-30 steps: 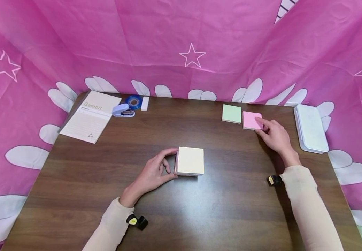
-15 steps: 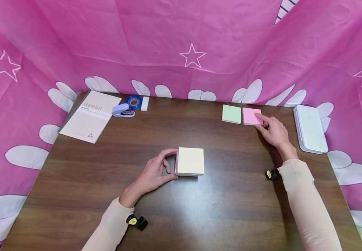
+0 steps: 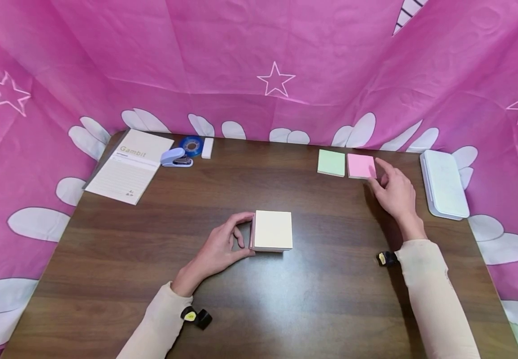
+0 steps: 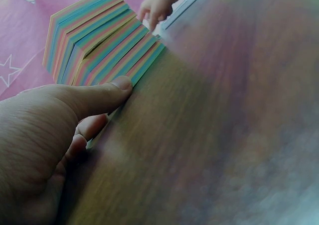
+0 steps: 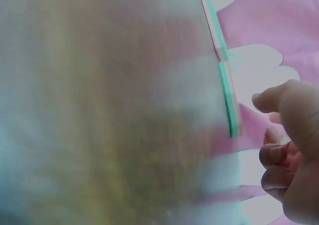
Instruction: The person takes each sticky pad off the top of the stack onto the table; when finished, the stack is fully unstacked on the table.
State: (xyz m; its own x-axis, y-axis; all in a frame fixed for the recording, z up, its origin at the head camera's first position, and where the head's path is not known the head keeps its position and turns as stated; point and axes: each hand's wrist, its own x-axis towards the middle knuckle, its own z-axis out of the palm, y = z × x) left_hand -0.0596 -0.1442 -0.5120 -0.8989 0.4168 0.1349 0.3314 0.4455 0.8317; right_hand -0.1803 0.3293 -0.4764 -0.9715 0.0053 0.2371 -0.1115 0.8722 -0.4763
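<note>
A tall stack of sticky notes (image 3: 273, 230) with a cream top sheet stands in the middle of the table. My left hand (image 3: 218, 247) holds its left side between thumb and fingers. In the left wrist view, the sides of the stack (image 4: 94, 41) show many coloured layers, with the thumb pressed to the lower edge. Farther back on the right lie a green sticky-note pad (image 3: 330, 162) and a pink sticky-note pad (image 3: 359, 165), side by side with a narrow gap. Just right of the pink pad hovers my right hand (image 3: 395, 192), thumb and index finger apart, holding nothing.
A white case (image 3: 444, 184) lies along the right edge of the table. At the back left are a notebook (image 3: 128, 169), a lilac stapler (image 3: 177, 158), a blue tape roll (image 3: 191, 146) and a white eraser (image 3: 207, 148). A pink curtain (image 3: 223, 60) hangs behind.
The pink pad has slid slightly back, level with the green one. My right hand has then come off it, its index finger lifting to the right. My left hand and the stack stay put.
</note>
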